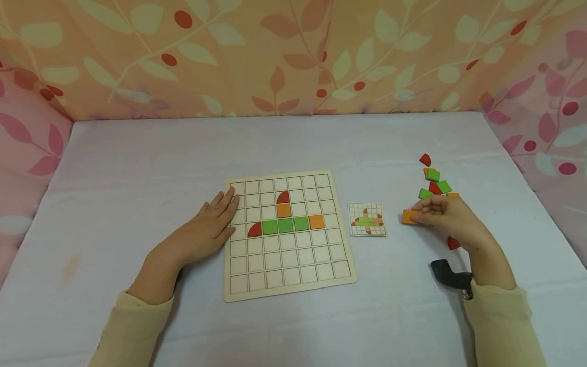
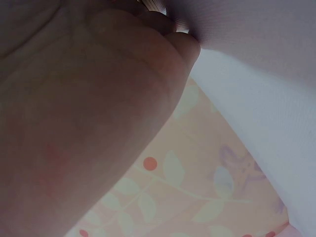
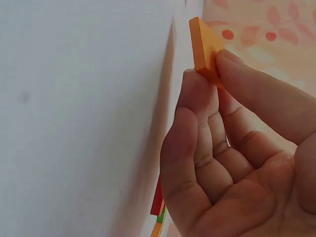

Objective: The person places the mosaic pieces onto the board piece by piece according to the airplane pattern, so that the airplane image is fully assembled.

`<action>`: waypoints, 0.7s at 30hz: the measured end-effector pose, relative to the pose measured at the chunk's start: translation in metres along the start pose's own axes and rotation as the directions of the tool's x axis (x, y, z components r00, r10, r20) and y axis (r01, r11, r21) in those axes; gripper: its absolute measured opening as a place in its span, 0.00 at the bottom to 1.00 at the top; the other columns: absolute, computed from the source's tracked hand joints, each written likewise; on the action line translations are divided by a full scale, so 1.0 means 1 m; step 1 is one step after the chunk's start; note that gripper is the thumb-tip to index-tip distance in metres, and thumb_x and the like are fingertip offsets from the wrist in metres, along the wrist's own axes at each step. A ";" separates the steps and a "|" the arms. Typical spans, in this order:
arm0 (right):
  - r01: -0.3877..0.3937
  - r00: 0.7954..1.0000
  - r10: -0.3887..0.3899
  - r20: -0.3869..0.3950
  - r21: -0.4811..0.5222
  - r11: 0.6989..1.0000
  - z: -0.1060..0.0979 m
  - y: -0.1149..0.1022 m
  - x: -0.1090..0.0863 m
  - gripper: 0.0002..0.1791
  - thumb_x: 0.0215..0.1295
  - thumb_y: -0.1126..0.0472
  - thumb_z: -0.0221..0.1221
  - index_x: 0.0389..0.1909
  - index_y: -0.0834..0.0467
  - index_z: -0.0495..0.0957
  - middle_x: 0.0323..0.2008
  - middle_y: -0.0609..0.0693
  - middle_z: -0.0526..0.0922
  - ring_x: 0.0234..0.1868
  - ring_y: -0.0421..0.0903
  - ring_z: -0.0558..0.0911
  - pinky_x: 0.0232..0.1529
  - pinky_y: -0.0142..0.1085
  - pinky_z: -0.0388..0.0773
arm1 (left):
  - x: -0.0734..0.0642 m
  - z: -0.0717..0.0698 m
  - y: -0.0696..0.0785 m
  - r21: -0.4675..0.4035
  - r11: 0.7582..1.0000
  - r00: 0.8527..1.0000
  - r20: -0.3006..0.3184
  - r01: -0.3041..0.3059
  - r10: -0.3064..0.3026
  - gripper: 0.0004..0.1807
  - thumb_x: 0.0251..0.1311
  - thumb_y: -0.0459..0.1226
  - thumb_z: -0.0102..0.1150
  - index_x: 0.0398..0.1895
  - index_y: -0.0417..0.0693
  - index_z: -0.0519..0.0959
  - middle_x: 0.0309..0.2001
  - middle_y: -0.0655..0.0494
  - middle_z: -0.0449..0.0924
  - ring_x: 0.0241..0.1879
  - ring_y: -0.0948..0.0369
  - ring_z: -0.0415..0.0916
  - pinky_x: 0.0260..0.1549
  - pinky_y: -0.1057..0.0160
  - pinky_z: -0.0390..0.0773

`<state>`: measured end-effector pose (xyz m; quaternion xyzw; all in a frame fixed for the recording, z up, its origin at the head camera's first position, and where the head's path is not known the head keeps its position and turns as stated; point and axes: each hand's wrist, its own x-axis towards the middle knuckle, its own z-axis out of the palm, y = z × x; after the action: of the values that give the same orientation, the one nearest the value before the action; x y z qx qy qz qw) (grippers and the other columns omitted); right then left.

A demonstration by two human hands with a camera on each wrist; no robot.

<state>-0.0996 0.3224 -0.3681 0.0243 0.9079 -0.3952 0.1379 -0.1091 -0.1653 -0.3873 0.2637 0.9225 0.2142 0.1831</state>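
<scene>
An orange square tile (image 3: 206, 47) is pinched between the thumb and fingers of my right hand (image 1: 442, 216), held above the table right of a small pattern card (image 1: 367, 232). My left hand (image 1: 204, 229) lies with fingers extended on the left edge of a wooden grid board (image 1: 293, 290). On the board sit a red quarter-circle tile (image 1: 283, 197) above an orange tile (image 1: 284, 210). Below them runs a row: a red quarter-circle tile (image 1: 255, 229), several green tiles (image 1: 285, 226) and an orange tile (image 1: 316, 221). In the left wrist view the palm hides most of the board.
Loose tiles lie scattered at the right: a red quarter-circle (image 1: 425, 159), green squares (image 1: 433, 175) and others partly behind the right hand. Another red tile (image 1: 453, 243) lies below that hand. A black wrist device (image 1: 449, 275) juts from the right sleeve. Patterned cloth (image 1: 293, 61) stands behind the table.
</scene>
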 end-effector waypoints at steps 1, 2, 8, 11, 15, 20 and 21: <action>-0.001 1.000 0.001 0.001 0.007 1.000 0.000 -0.001 0.000 0.21 0.60 0.59 0.64 0.45 0.72 0.75 0.31 0.42 0.81 0.32 0.33 0.77 0.33 0.23 0.74 | 0.000 0.000 0.000 0.000 1.000 1.000 0.000 0.000 0.000 0.34 0.71 0.37 0.43 0.73 0.36 0.43 0.74 0.43 0.30 0.72 0.45 0.30 0.66 0.39 0.39; -0.001 1.000 0.001 -0.002 0.010 1.000 0.001 -0.001 0.000 0.20 0.60 0.59 0.64 0.45 0.72 0.74 0.31 0.42 0.81 0.32 0.33 0.77 0.33 0.23 0.75 | 0.000 0.000 0.000 -0.001 1.000 1.000 0.000 0.001 -0.001 0.34 0.71 0.37 0.43 0.73 0.36 0.43 0.74 0.43 0.30 0.72 0.45 0.30 0.66 0.40 0.39; -0.014 1.000 0.014 -0.010 0.015 1.000 0.005 -0.006 -0.001 0.20 0.61 0.60 0.63 0.46 0.73 0.74 0.32 0.44 0.81 0.32 0.33 0.77 0.34 0.23 0.75 | -0.001 0.000 0.001 -0.001 1.000 1.000 -0.001 -0.005 0.005 0.34 0.71 0.37 0.43 0.73 0.36 0.43 0.74 0.42 0.31 0.72 0.45 0.30 0.65 0.39 0.40; 0.001 1.000 -0.001 -0.011 0.019 1.000 0.007 -0.010 -0.001 0.20 0.61 0.60 0.64 0.45 0.72 0.74 0.32 0.45 0.81 0.32 0.34 0.77 0.34 0.23 0.75 | -0.001 0.000 0.001 0.004 1.000 1.000 0.000 -0.006 0.006 0.34 0.71 0.37 0.43 0.73 0.36 0.43 0.74 0.42 0.31 0.72 0.45 0.31 0.65 0.39 0.41; 0.036 0.999 -0.036 -0.001 0.015 0.999 0.012 -0.017 0.002 0.18 0.61 0.59 0.63 0.44 0.70 0.75 0.32 0.46 0.81 0.32 0.35 0.78 0.34 0.24 0.75 | -0.001 -0.001 0.002 0.010 1.000 1.000 0.002 0.001 -0.001 0.34 0.71 0.37 0.43 0.73 0.36 0.43 0.74 0.42 0.31 0.72 0.45 0.31 0.66 0.40 0.40; 0.056 0.998 -0.056 0.015 0.003 0.998 0.018 -0.030 0.008 0.17 0.61 0.58 0.64 0.42 0.68 0.77 0.32 0.50 0.81 0.32 0.39 0.78 0.34 0.25 0.75 | -0.001 -0.001 0.002 0.004 1.000 1.000 -0.006 -0.005 0.005 0.34 0.71 0.38 0.43 0.73 0.36 0.43 0.74 0.42 0.32 0.72 0.44 0.31 0.65 0.39 0.41; 0.061 0.998 -0.061 0.015 -0.004 0.998 0.020 -0.033 0.009 0.16 0.60 0.58 0.64 0.41 0.67 0.77 0.32 0.51 0.81 0.32 0.40 0.78 0.34 0.25 0.74 | -0.001 0.000 0.001 0.001 1.000 1.000 -0.010 -0.009 0.009 0.34 0.71 0.38 0.43 0.73 0.36 0.44 0.74 0.42 0.32 0.72 0.44 0.32 0.65 0.39 0.41</action>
<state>-0.1088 0.2852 -0.3603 -0.0067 0.9080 -0.3973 0.1327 -0.1081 -0.1648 -0.3860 0.2670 0.9223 0.2158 0.1774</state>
